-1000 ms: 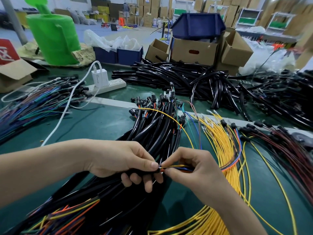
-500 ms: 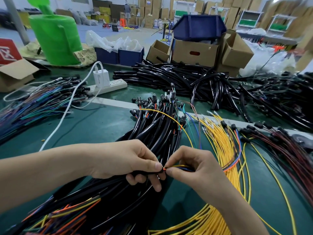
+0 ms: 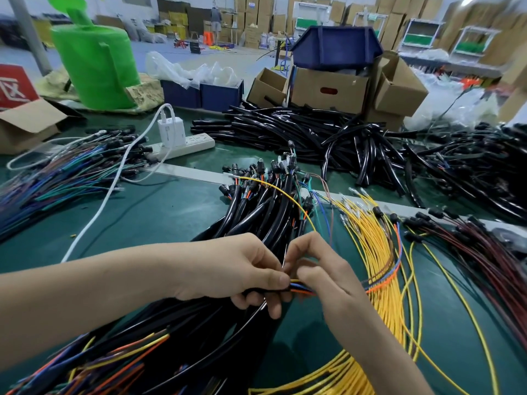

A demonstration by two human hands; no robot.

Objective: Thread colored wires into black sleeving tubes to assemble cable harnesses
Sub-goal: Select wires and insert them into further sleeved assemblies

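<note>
- The left hand [image 3: 228, 269] has its thumb and curled fingers clamped round the mouth of a black sleeving tube [image 3: 258, 292].
- The right hand [image 3: 322, 276] pinches a small bunch of coloured wires [image 3: 301, 289] (yellow, blue, orange) right at that mouth, the two hands almost touching.
- How far the wires run inside the tube is hidden by the fingers; this feed looks to be at an early stage.
- Under and beyond the hands lies a heap of sleeved harnesses [image 3: 256, 212], so many seem done.
- Just to the right lie loose yellow wires [image 3: 370, 238], and at the back of the green table [image 3: 156, 212] a pile of empty tubes [image 3: 299, 129]: plenty appears left.
</note>
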